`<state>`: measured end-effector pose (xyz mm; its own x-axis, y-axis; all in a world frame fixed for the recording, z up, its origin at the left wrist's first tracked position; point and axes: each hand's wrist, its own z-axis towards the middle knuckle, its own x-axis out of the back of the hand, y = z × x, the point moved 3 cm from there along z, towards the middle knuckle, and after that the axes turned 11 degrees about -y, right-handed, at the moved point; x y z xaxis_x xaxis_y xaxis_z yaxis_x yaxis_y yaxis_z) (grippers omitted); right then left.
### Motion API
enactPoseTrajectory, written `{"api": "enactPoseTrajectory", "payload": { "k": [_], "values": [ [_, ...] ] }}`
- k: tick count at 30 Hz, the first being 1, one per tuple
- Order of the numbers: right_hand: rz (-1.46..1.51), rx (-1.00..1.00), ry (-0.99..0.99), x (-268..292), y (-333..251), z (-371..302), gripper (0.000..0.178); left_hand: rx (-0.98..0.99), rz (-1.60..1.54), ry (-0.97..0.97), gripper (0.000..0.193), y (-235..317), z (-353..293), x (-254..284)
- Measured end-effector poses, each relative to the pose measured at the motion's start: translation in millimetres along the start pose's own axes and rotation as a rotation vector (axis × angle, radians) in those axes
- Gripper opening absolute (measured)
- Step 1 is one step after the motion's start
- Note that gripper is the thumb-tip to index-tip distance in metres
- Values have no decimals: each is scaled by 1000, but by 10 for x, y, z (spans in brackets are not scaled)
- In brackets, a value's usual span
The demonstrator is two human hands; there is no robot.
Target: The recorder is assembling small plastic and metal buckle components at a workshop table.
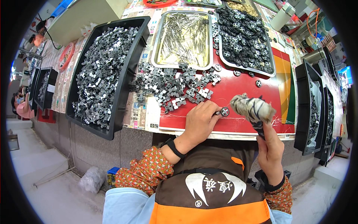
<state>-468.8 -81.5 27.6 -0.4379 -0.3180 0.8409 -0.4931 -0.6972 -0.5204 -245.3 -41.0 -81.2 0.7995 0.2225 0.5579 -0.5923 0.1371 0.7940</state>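
Observation:
My left hand [201, 121] is closed, its thumb and fingertips pinching a small black wheel [225, 111] with a silver spoked face at the front of the red board [238, 125]. Whether another small part sits behind the wheel is hidden by the fingers. Wrapped round a dark handle, my right hand [271, 151] holds up a mallet [251, 107] whose head is bound in pale cloth and dark cord. The mallet head is above the board, just right of the wheel. Loose grey and black clip-like parts [182, 87] lie heaped beyond my left hand.
A big black bin [120, 100] of similar parts stands at the left. Farther back are a metal tray [154, 56] of thin metal pins and another tray [274, 71] piled with spoked wheels. More black bins [304, 100] stand at the right, and a flask [282, 16] behind.

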Motion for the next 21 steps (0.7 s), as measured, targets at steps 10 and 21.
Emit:
{"api": "enactPoseTrajectory", "payload": {
  "k": [10, 21],
  "values": [
    [-41, -77, -71, -59, 35, 53, 71, 15, 3, -7, 21, -25, -10, -22],
    [-74, -94, -100, -103, -9, -14, 75, 0, 17, -3, 23, -6, -11, -6]
  ]
}}
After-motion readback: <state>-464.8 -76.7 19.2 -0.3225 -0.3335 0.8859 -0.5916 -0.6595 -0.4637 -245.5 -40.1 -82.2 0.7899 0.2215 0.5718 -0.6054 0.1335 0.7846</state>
